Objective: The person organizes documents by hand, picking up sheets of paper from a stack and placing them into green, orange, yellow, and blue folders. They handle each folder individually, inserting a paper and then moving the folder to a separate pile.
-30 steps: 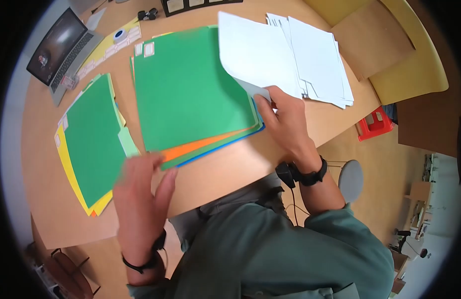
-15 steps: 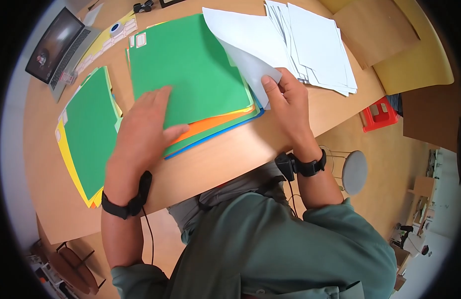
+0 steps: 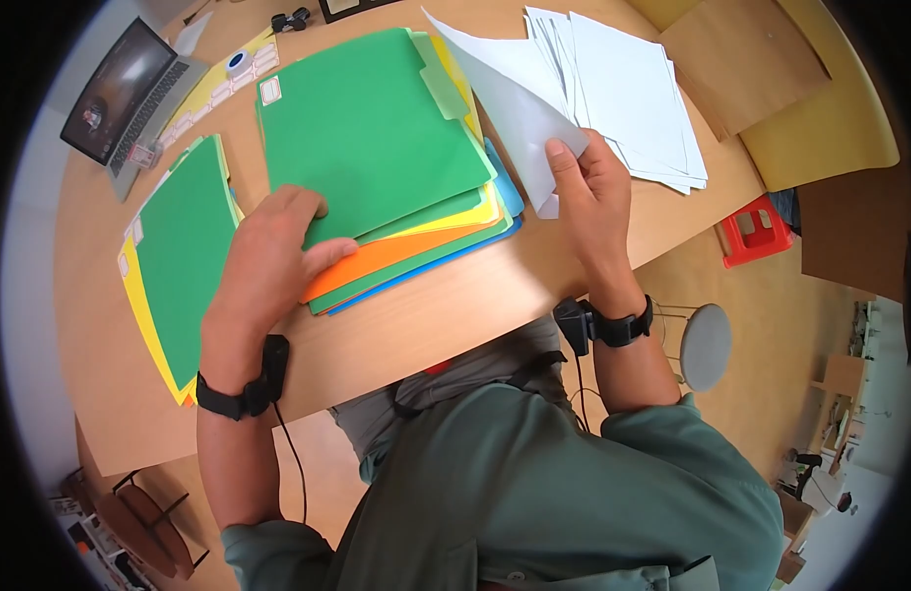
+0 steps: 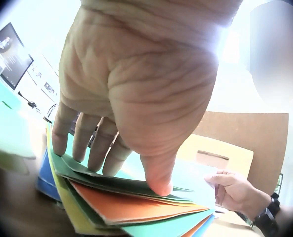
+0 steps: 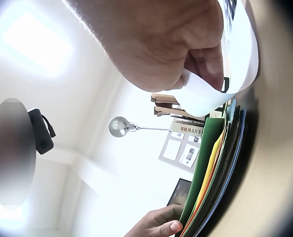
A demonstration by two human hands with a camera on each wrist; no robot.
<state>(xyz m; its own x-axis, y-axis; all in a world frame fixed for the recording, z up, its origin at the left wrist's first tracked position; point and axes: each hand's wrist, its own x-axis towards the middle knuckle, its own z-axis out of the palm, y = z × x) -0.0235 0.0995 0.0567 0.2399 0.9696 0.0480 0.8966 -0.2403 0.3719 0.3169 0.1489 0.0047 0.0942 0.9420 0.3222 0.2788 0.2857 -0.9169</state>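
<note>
My right hand (image 3: 595,197) pinches the near corner of a white sheet of paper (image 3: 520,103) between thumb and fingers. The sheet curls up from the table, right of a stack of coloured folders. My left hand (image 3: 268,258) rests on the top green folder (image 3: 367,128) at its near left corner, thumb along the near edge. In the left wrist view, that hand's fingers (image 4: 82,143) lie on the green cover. Yellow, orange (image 3: 377,264), green and blue folders fan out underneath. The right wrist view shows the bent sheet (image 5: 245,59) beside the stack's edges.
A second pile of green and yellow folders (image 3: 185,256) lies at the left. Loose white papers (image 3: 638,108) spread at the right, near a yellow chair (image 3: 820,138). An open laptop (image 3: 121,94) and a roll of tape (image 3: 239,64) stand at the back left.
My left hand has moved from the near table edge onto the folder stack's near left corner. My right hand has drawn the sheet rightward off the green folder, uncovering its tabbed right edge.
</note>
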